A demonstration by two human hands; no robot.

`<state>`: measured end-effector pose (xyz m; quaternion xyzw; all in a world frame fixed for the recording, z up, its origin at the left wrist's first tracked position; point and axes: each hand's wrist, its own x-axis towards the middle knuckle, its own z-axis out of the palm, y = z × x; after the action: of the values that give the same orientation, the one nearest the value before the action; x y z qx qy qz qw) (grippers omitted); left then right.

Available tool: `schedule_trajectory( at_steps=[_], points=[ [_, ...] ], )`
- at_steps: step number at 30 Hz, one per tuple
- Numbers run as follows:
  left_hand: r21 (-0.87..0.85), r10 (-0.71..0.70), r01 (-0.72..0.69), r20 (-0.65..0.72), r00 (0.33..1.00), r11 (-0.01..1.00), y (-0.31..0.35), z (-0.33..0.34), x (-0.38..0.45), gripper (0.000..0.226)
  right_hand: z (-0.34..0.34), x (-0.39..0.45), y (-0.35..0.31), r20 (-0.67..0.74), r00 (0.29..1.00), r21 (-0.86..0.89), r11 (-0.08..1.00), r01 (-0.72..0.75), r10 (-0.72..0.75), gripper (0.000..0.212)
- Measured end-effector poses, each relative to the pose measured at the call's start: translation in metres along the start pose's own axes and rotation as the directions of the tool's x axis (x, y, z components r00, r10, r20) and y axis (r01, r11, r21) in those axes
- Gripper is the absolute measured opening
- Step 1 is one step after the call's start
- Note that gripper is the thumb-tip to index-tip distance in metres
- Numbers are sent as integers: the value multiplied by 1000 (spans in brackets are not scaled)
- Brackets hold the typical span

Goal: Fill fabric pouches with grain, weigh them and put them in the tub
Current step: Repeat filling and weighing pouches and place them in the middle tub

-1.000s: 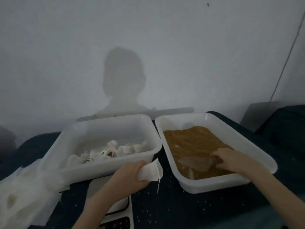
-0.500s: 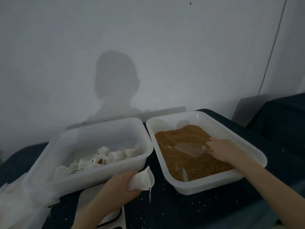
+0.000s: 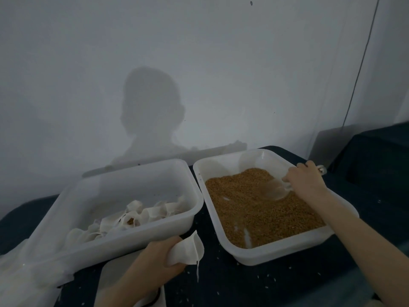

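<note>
Now we grip a clear scoop (image 3: 275, 190) in our right hand (image 3: 304, 181), fingers curled round its handle, at the far right of the grain tray (image 3: 276, 254); our left hand (image 3: 159, 257) pinches an empty pouch (image 3: 188, 251) near the table's front edge. Better to load the scoop modestly and hold the pouch mouth wide over the tray so spills fall back. No writing is legible anywhere.

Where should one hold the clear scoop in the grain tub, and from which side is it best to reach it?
Grip the clear scoop by its handle, which points up and back over the grain tub's far right rim; its bowl lies low in the grain. Come from the right, as the right hand does.
</note>
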<state>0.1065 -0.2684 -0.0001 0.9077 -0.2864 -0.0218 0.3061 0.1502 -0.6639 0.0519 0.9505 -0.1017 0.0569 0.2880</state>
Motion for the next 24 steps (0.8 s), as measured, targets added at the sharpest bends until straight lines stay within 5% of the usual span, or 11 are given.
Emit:
schedule_trajectory(
  at_steps=[6, 8, 14, 19, 24],
  points=[
    [-14, -1, 1, -30, 1000, 1000, -2, 0, -2, 34, -4, 6, 16, 101, 986, 219, 969, 110, -134, 32],
    [-8, 21, -22, -47, 999, 1000, -2, 1, -2, 33, 0, 4, 21, 178, 966, 382, 918, 106, -186, 11],
    [-3, -14, 14, -29, 999, 1000, 4, 2, -3, 13, 16, -4, 7, 190, 849, 813, 564, 145, -494, 37],
    [49, -11, 12, -23, 1000, 999, 2, -1, -7, 13, 22, -5, -6, 117, 795, 888, 421, 185, -596, 38],
    [-3, -14, 14, -39, 999, 1000, -7, 0, -10, 29, 20, -3, -11, 126, 741, 879, 420, 224, -659, 42]
  ],
)
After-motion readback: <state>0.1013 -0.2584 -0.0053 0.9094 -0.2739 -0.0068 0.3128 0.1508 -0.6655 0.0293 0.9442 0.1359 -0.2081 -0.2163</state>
